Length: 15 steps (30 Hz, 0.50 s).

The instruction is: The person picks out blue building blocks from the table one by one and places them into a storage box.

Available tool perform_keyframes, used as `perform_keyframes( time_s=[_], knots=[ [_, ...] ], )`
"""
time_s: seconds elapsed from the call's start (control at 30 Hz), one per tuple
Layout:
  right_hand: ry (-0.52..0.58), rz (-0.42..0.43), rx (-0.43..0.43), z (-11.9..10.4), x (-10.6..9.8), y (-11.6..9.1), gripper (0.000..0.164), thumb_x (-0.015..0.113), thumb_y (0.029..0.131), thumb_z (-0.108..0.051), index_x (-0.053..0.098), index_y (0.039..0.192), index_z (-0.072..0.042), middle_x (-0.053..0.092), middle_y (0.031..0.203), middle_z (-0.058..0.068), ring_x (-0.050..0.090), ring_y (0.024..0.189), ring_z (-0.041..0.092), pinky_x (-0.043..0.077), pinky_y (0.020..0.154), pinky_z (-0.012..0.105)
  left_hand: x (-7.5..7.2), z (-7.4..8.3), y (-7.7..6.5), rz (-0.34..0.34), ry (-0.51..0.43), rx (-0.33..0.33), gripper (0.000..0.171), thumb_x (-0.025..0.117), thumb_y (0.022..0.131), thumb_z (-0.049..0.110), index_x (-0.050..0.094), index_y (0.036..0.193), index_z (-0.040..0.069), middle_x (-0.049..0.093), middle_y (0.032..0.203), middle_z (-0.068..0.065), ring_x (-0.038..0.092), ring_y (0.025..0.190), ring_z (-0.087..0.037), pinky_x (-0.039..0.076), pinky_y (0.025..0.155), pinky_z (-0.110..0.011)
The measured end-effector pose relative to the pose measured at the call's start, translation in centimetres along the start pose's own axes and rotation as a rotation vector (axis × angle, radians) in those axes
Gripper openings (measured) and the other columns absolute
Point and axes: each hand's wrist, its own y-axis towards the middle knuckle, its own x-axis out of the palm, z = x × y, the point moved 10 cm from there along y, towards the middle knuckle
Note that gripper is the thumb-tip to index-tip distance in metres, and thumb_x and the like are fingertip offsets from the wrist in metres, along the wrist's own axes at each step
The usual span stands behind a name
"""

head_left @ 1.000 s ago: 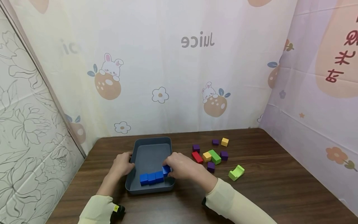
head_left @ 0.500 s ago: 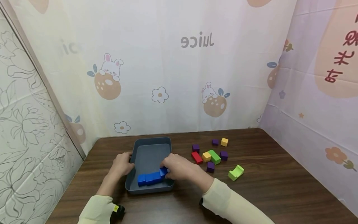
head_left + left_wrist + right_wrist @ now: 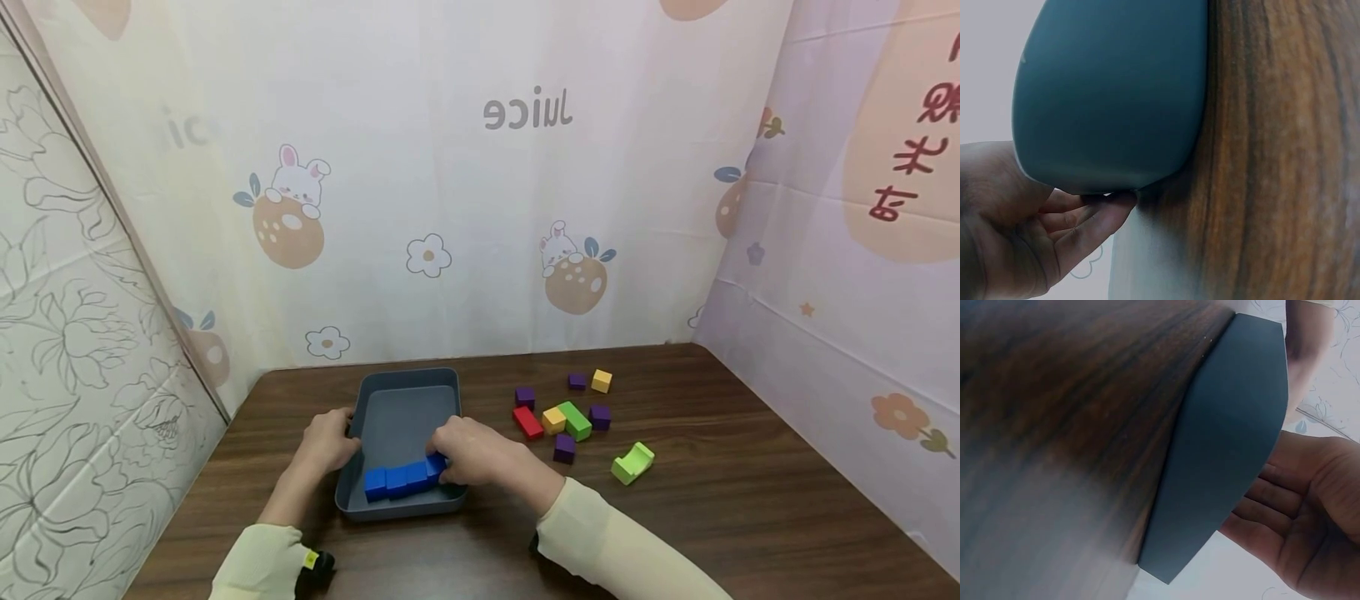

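The dark grey tray lies on the table with a row of several blue blocks near its front end. My left hand grips the tray's left side, thumb at the rim; in the left wrist view its fingers lie along the outer wall. Reaching over the right rim, my right hand pinches the blue block at the row's right end. Its fingertips are hidden behind the tray wall in the right wrist view, where the palm shows.
Right of the tray lie a red block, a green block, two yellow blocks and several purple blocks. A curved light green block lies nearer on the wooden table. A printed curtain hangs behind.
My right hand has moved slightly left and down with the blue block, which now lines up with the row. The row has slid a little left. My left hand stays on the tray.
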Motion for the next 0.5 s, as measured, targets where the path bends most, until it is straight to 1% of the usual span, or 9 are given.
perform_keyframes(
  time_s=[0.3, 0.37, 0.5],
  knots=[
    [-0.040, 0.000, -0.004, -0.27, 0.63, 0.52, 0.025, 0.088, 0.089, -0.020, 0.082, 0.112, -0.014, 0.077, 0.098, -0.006, 0.060, 0.076, 0.000, 0.058, 0.076, 0.020, 0.05, -0.11, -0.20, -0.011, -0.002, -0.013, 0.050, 0.071, 0.091, 0.003, 0.062, 0.139, -0.010, 0.070, 0.123, -0.028, 0.067, 0.099, -0.032, 0.056, 0.090, -0.056],
    [-0.041, 0.001, 0.000, -0.28, 0.66, 0.54, 0.025, 0.088, 0.088, -0.020, 0.082, 0.112, -0.014, 0.077, 0.098, -0.006, 0.060, 0.076, -0.001, 0.058, 0.076, 0.020, 0.06, -0.15, -0.19, -0.012, -0.002, -0.013, 0.050, 0.071, 0.092, 0.003, 0.061, 0.139, -0.010, 0.070, 0.124, -0.028, 0.067, 0.097, -0.032, 0.057, 0.089, -0.055],
    [-0.047, 0.007, 0.003, -0.36, 0.61, 0.53, 0.026, 0.088, 0.088, -0.020, 0.082, 0.112, -0.014, 0.077, 0.099, -0.006, 0.061, 0.078, -0.001, 0.058, 0.076, 0.020, -0.07, -0.10, -0.17, -0.006, 0.001, -0.010, 0.051, 0.072, 0.091, 0.003, 0.061, 0.139, -0.010, 0.071, 0.123, -0.027, 0.068, 0.100, -0.033, 0.056, 0.091, -0.056]
  ],
)
